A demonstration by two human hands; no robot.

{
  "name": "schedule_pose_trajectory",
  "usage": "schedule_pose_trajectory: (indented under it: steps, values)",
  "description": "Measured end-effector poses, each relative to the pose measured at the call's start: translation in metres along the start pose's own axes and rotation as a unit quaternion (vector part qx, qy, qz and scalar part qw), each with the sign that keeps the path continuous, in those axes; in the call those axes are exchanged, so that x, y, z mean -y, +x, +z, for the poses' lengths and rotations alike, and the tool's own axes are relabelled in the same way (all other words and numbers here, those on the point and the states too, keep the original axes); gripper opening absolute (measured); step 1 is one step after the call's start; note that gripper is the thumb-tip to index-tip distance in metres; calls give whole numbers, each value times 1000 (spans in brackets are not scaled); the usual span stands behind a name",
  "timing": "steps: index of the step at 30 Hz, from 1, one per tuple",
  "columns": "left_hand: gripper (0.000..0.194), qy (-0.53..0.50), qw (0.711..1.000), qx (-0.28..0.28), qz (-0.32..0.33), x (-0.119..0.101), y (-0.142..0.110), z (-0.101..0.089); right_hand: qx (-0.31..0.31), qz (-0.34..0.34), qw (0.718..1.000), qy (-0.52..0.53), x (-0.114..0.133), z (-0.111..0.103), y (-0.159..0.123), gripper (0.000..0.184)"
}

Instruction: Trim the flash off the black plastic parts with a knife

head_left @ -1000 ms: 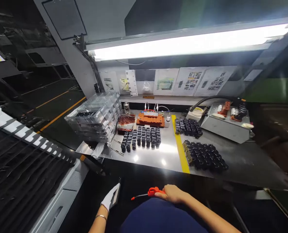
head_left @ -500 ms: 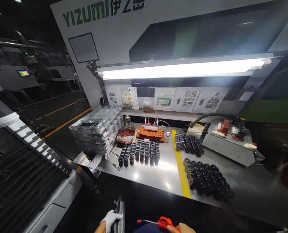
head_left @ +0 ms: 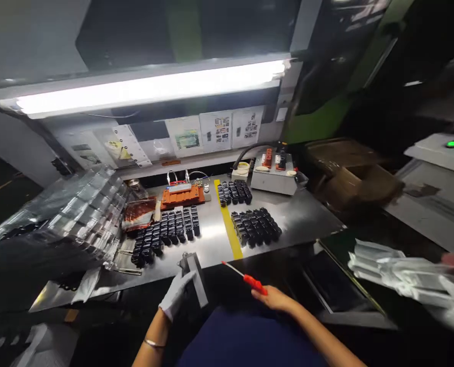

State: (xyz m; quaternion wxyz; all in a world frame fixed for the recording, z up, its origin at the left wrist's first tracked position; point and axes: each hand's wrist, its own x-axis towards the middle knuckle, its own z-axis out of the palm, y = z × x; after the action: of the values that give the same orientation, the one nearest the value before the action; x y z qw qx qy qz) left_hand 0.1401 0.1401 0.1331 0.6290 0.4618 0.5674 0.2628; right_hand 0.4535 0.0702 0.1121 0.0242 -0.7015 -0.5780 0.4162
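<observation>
My left hand (head_left: 175,295), in a white glove, is closed around a long grey rectangular metal part (head_left: 197,280) in front of the bench edge. The part stands tilted, with small lugs at its upper end. In my bare right hand (head_left: 274,298) is a red air blow gun (head_left: 255,284), its thin nozzle with a red tip pointing up and left toward the part. Nozzle and part are apart. Beyond the left hand, several rows of black parts (head_left: 167,229) stand on the metal bench (head_left: 215,239).
Yellow tape (head_left: 229,229) divides the bench, with more black parts (head_left: 256,227) on its right. An orange fixture (head_left: 183,196) and a grey control box (head_left: 274,178) stand behind. Clear plastic trays (head_left: 85,204) are stacked left. A cardboard box (head_left: 352,178) and blurred white wrapped items (head_left: 402,270) lie right.
The view has swung to the right. Both hands have come up into fuller view, the left with the grey metal part and the right with the air blow gun.
</observation>
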Motion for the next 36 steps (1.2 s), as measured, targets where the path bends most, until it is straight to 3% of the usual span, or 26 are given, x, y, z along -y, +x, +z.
schedule_pose_trajectory:
  steps: [3, 6, 10, 14, 18, 23, 30, 36]
  values:
    - [53, -56, 993, 99, -1, -45, 24, 58, -72, 57, 985, 148, -30, -10, -7, 33]
    - [45, -99, 976, 196, -11, -72, 36, 118, -147, 102, 944, 277, -53, -26, -22, 24]
    - [39, -100, 940, 322, -46, -92, 29, 180, -247, 104, 869, 415, -65, -53, -46, 37]
    - [43, -60, 905, 413, -80, -98, 20, 223, -331, 95, 795, 499, -67, -76, -61, 47]
    - [40, -28, 885, 451, -110, -99, 15, 249, -370, 80, 750, 542, -69, -88, -72, 44]
    - [38, -41, 882, 452, -127, -97, 21, 267, -394, 73, 732, 552, -72, -96, -82, 38]
    - [35, -124, 918, 356, -119, -111, 36, 283, -383, 102, 734, 551, -86, -94, -106, 43]
    - [27, -143, 933, 314, -106, -115, 43, 291, -345, 95, 742, 567, -75, -85, -120, 43]
